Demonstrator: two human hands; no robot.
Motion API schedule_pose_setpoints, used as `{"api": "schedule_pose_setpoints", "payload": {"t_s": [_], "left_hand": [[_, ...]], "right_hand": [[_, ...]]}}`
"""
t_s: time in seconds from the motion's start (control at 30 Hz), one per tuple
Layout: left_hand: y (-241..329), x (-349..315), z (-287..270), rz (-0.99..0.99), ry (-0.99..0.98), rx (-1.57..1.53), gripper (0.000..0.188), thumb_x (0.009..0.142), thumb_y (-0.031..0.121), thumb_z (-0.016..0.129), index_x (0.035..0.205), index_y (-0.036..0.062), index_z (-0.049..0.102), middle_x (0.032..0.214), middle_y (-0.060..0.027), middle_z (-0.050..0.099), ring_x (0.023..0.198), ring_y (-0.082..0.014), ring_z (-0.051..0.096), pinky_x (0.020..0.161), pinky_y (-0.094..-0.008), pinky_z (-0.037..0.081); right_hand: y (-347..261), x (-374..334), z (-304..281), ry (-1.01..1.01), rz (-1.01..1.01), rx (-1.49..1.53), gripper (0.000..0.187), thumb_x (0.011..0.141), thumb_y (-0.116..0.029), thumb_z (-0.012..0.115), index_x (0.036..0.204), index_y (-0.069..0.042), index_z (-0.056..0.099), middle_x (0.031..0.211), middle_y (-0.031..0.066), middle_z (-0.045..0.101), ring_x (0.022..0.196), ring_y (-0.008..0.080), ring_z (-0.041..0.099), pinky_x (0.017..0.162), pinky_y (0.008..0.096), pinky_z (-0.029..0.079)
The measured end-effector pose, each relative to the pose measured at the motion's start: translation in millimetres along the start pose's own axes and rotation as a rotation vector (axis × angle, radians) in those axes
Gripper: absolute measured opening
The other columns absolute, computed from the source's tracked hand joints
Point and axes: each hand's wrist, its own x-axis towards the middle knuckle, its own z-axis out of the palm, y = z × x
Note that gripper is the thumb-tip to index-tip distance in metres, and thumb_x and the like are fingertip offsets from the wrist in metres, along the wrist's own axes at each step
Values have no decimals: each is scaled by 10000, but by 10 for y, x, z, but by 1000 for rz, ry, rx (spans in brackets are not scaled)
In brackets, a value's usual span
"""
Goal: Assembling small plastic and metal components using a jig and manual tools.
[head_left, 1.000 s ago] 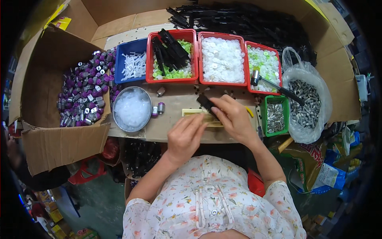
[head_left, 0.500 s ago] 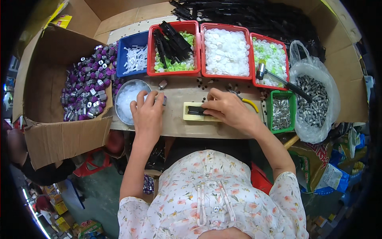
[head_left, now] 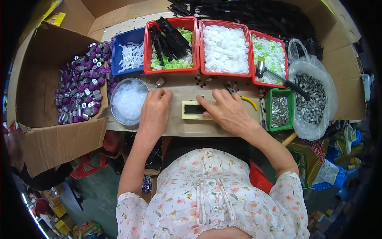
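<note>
A cream rectangular block [head_left: 190, 116] lies on the work surface in front of me, with a black part [head_left: 192, 108] set in its slot. My right hand [head_left: 230, 113] rests at the block's right end. Its thumb and forefinger are spread apart at the slot, with nothing visible between them. Just right of a round metal bowl [head_left: 114, 113] of translucent white pieces, my left hand [head_left: 154, 113] is closed with its fingertips bent down. Whatever it holds is hidden beneath the fingers. A small silver piece [head_left: 160, 82] lies beyond the left hand.
A cardboard box [head_left: 59, 147] of purple-and-silver pieces stands left. Along the back are a blue bin [head_left: 115, 51] and red bins [head_left: 202, 47] of small plastic parts. Yellow-handled pliers [head_left: 250, 102], a green bin [head_left: 271, 111], a hammer [head_left: 286, 81] and a plastic bag [head_left: 336, 95] are at right.
My right thumb and forefinger have parted from the black part, leaving it in the slot. My left fingers have curled in, and the purple-and-grey piece beside them is now out of sight.
</note>
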Motion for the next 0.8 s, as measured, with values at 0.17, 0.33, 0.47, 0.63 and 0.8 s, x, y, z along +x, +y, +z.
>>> {"api": "schedule_pose_setpoints", "payload": {"t_s": [0.17, 0.33, 0.47, 0.63, 0.8], "left_hand": [[-36, -9, 20, -32, -29, 6, 351, 730, -99, 591, 1072, -45, 651, 934, -193, 632, 901, -385, 584, 807, -429, 501], [-7, 76, -111, -193, 116, -411, 370, 793, -81, 648, 1161, -33, 651, 989, -148, 674, 886, -248, 649, 786, -329, 525], [82, 91, -75, -528, 197, -1280, 359, 854, -41, 685, 1211, -21, 643, 1028, -80, 677, 900, -109, 633, 802, -257, 539], [221, 37, 136, -642, 190, -1529, 369, 860, -45, 680, 1224, -11, 627, 1036, -63, 655, 915, -126, 640, 806, -272, 562], [375, -15, 101, -748, 251, -1614, 325, 891, -26, 656, 1214, -24, 626, 1040, -60, 648, 920, -130, 641, 796, -277, 565]], "right_hand": [[-20, 42, -49, 16, 13, 3, 478, 850, -346, 672, 1268, -130, 589, 958, 70, 508, 891, 221, 528, 700, 367, 402], [0, -56, -10, 180, -9, 200, 375, 827, -236, 718, 1163, -90, 636, 931, 75, 560, 850, 237, 571, 697, 365, 417], [-63, 117, 9, 351, 80, 515, 318, 791, -167, 755, 1075, -61, 658, 909, 81, 615, 817, 250, 604, 698, 372, 432], [-254, 357, 25, 486, 93, 417, 315, 764, -196, 777, 1023, -63, 660, 915, 64, 641, 820, 241, 612, 694, 364, 427], [-263, 332, 56, 476, 116, 319, 270, 748, -172, 778, 964, -65, 657, 897, 54, 640, 807, 235, 608, 686, 359, 418]]}}
